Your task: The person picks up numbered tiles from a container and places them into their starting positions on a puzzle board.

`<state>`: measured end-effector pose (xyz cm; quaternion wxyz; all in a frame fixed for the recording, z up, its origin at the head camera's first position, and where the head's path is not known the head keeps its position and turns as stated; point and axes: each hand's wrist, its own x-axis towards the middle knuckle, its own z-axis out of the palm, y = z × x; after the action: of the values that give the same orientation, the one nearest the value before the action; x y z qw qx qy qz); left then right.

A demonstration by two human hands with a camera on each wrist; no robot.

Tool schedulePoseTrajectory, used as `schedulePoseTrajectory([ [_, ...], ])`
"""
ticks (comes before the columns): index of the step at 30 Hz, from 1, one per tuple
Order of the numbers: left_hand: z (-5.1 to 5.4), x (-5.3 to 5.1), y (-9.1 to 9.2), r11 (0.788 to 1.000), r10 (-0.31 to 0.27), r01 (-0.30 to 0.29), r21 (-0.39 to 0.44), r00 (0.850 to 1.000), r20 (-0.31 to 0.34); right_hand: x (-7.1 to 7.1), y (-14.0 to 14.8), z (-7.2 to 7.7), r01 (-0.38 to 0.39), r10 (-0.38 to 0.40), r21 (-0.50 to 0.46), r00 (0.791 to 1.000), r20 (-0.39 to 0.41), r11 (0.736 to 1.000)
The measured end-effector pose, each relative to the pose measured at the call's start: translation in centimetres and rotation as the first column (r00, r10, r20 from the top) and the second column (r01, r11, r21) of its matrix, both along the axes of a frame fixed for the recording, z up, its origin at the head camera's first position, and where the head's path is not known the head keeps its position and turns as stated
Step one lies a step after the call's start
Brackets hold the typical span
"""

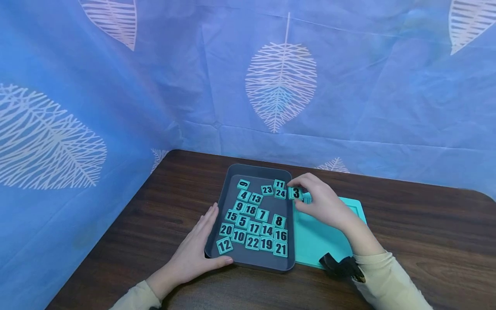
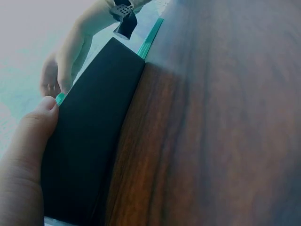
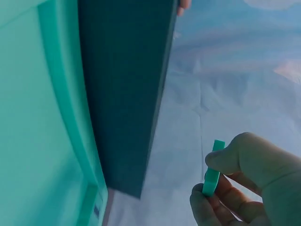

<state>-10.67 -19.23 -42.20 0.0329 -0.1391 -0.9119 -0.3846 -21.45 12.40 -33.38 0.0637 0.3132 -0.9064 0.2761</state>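
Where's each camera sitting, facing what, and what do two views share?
Head: on the head, facing forward and down at tray; shows left hand, right hand.
Left wrist: on that wrist, facing the tray's side; left thumb near, right hand beyond.
Right wrist: on that wrist, facing past board and tray; right hand, left fingertips show.
Head and right wrist share the tile.

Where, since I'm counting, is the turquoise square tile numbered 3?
In the head view, the right hand pinches tile 3 by the right edge of the dark grey rectangular tray, near turquoise tile 24.
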Motion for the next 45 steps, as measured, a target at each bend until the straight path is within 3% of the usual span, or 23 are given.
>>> schedulePoseTrajectory([
  [5, 0.0, 0.1, -0.4, 1.000, 0.019, -0.019, -0.006, 1.000, -0.008, -0.5, 1.8, 0.3, -0.002, 0.002, 0.031, 1.000, 0.009, 1.000],
  [10, 0.1, 0.2, -0.9, 1.000, 0.029, -0.029, 0.000, 0.999, -0.026, -1.9, 3.7, 0.3, -0.007, -0.003, 0.106, 0.996, 0.089, 0.994],
  [17, 0.0, 0.3, -1.0, 0.999, 0.038, -0.038, -0.006, 0.999, -0.026, -3.1, 5.6, -0.9, -0.018, -0.008, 0.148, 0.985, 0.173, 0.989],
  [26, 0.0, 0.1, -0.6, 1.000, 0.028, -0.029, -0.008, 1.000, -0.009, -3.4, 6.8, -2.1, 0.006, -0.055, 0.206, 0.972, 0.230, 0.979],
  [45, -0.1, -0.1, 0.0, 1.000, -0.004, 0.004, -0.003, 1.000, 0.000, -2.9, 7.8, -3.0, 0.039, -0.070, 0.164, 0.979, 0.189, 0.986],
])
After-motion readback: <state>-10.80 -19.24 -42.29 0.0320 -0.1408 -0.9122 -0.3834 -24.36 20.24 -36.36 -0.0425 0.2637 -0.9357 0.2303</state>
